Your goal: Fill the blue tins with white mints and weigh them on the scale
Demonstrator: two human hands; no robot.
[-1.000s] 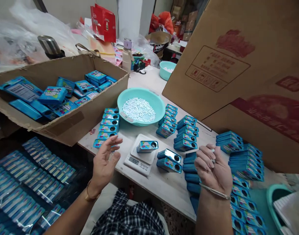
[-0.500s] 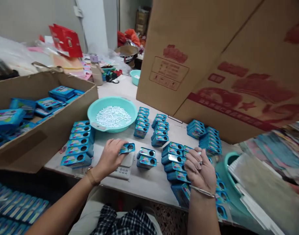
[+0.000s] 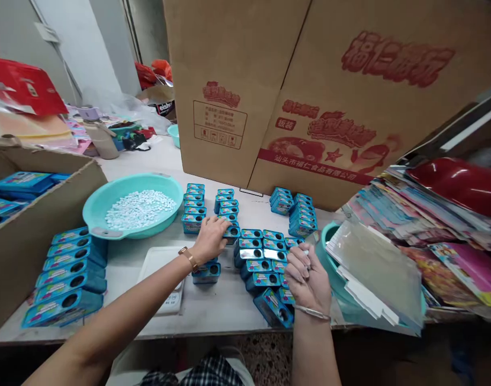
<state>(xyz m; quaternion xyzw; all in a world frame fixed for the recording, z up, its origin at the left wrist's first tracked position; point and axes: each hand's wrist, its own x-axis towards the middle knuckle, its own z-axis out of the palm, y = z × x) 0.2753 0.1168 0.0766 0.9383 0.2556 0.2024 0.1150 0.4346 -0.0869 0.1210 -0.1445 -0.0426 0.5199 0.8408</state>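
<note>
My left hand (image 3: pixel 208 238) reaches over the table, fingers curled on a small blue box (image 3: pixel 232 231) at the near end of a column. Below that hand, more blue boxes (image 3: pixel 206 273) stand partly covered by it. My right hand (image 3: pixel 309 273) is closed, palm up, around small white pellets (image 3: pixel 306 253), a few showing between the fingers. Beside it stands a block of blue boxes with round dark holes (image 3: pixel 261 265). A white scale (image 3: pixel 171 303) lies under my left forearm, and a turquoise basin (image 3: pixel 96 214) of white pellets is behind it.
An open carton (image 3: pixel 48 214) of blue boxes and a row of boxes (image 3: pixel 71 273) are on the left. A tall cardboard carton (image 3: pixel 221 59) stands at the back. At right are a turquoise tub (image 3: pixel 329 236) with plastic bags (image 3: pixel 374 268) and stacked printed packaging (image 3: pixel 390 198).
My left hand has moved right, from above the scale with a blue box to the column of boxes. My right hand stays closed. The view has turned right.
</note>
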